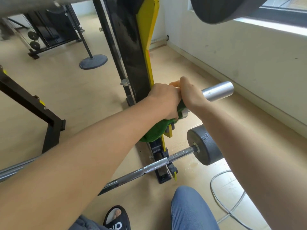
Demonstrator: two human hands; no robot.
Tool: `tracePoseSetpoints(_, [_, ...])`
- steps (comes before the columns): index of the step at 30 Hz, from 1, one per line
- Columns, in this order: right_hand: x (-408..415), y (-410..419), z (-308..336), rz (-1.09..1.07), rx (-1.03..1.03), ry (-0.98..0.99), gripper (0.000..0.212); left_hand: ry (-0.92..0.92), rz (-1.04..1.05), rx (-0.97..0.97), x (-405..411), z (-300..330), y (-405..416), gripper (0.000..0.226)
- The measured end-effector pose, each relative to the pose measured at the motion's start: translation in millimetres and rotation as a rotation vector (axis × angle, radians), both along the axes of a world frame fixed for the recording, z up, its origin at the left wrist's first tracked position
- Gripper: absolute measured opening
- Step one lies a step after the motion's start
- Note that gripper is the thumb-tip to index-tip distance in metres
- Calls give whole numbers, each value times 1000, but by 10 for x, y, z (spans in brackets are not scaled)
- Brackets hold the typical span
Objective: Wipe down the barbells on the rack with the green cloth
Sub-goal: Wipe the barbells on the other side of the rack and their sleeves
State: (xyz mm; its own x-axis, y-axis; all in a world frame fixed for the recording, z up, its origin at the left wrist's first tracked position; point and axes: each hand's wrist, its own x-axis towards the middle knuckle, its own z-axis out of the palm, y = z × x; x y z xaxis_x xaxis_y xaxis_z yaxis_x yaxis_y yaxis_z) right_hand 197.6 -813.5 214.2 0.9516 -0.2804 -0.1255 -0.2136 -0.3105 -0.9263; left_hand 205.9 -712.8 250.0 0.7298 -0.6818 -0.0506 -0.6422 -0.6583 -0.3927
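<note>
A barbell rests on the black and yellow rack [132,52], its bare silver sleeve [217,91] sticking out to the right. My left hand [163,98] is closed on the green cloth [154,131], which wraps the bar beside the rack post and hangs down below. My right hand [191,93] grips the same bar just right of the cloth, next to the sleeve collar. A lower barbell [149,168] lies in the rack's bottom hook with a black weight plate [206,145] on its end. The wrapped part of the upper bar is hidden.
A black plate [224,7] on a higher bar hangs at the top right. The white wall [249,52] runs close along the right. A round-based stand [93,61] and a cable machine [49,30] stand behind. A cable [216,193] loops on the floor near my knee [191,208].
</note>
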Motion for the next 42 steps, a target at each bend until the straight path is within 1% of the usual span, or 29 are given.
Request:
tracePoseSetpoints(3, [-16,1,-44,-67,11,-12,42,19,-86,-63,-15,74,115,38])
tracePoseSetpoints(4, [-23,9,-47,-63,23,-18,42,16,-98,-102,-41,82,153,36])
tracePoseSetpoints(7, [-6,11,-45,-21,56,-24,52,-46,-135,-250,-130,63,301,32])
tracePoseSetpoints(9, [2,-13,-57,-10,79,-30,54,-106,-178,-331,-198,2,423,32])
tracePoseSetpoints(13, [14,-64,-53,23,131,-48,59,-150,-257,-439,-294,-189,782,45])
tracePoseSetpoints(15, [20,-77,-59,35,131,-58,61,-132,-232,-524,-327,-296,959,53])
tracePoseSetpoints(18, [18,-53,-95,28,123,-73,59,-74,-198,-584,-363,-371,1119,56])
tracePoseSetpoints(20, [22,-13,-107,-3,109,-78,57,-41,-243,-550,-326,-346,1102,56])
tracePoseSetpoints(23, [47,9,-112,-46,128,-59,55,1,-410,-455,-229,-276,881,50])
tracePoseSetpoints(26, [62,-4,-99,-15,123,-33,55,6,-512,-371,-158,-241,657,52])
tracePoseSetpoints(28, [57,-16,-105,-9,114,-32,54,-23,-537,-328,-105,-229,671,51])
tracePoseSetpoints(31, [52,-32,-123,-14,102,-53,55,-46,-493,-338,-86,-226,821,39])
tracePoseSetpoints(33, [35,-55,-132,-15,114,-61,55,-63,-476,-336,-152,-258,879,38])
tracePoseSetpoints(36, [13,-34,-138,-13,87,-63,54,-105,-499,-276,-189,-320,962,36])
tracePoseSetpoints(37, [7,-8,-130,-15,66,-65,54,-112,-514,-254,-171,-322,987,38])
tracePoseSetpoints(39, [-2,31,-125,-30,25,-71,56,-92,-537,-183,-134,-281,978,52])
tracePoseSetpoints(41, [-6,47,-121,-44,-15,-74,59,-88,-506,-82,-142,-205,873,66])
tracePoseSetpoints(42, [-5,45,-111,-51,-21,-71,59,-108,-467,-24,-159,-162,794,68])
